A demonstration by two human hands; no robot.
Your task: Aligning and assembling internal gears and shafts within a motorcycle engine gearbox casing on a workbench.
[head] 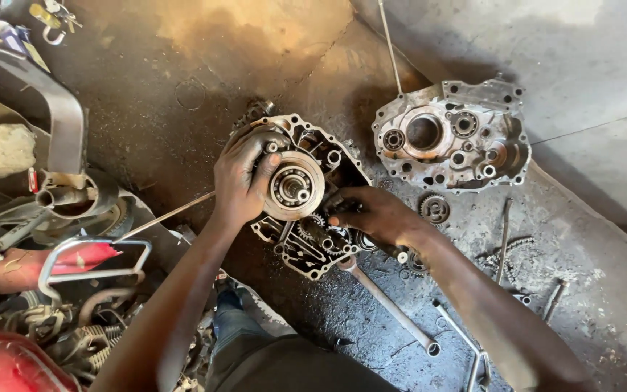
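Note:
A greasy engine crankcase half (313, 149) lies on the oily concrete floor in the middle of the head view. My left hand (239, 178) grips its left edge, thumb resting against the round crank wheel with a bearing (293, 186). My right hand (371, 214) reaches in from the right, fingers closed around a dark part among the small gears (312, 229) in the case; what it pinches is hidden. A long steel shaft (390, 306) runs out from under the case toward the lower right.
The other crankcase half (450, 138) lies to the upper right, a loose gear (435, 208) beside it. Wrenches and bolts (473, 348) lie scattered at lower right. A motorcycle frame, springs and red parts (59, 261) crowd the left. A thin rod (165, 215) crosses the floor.

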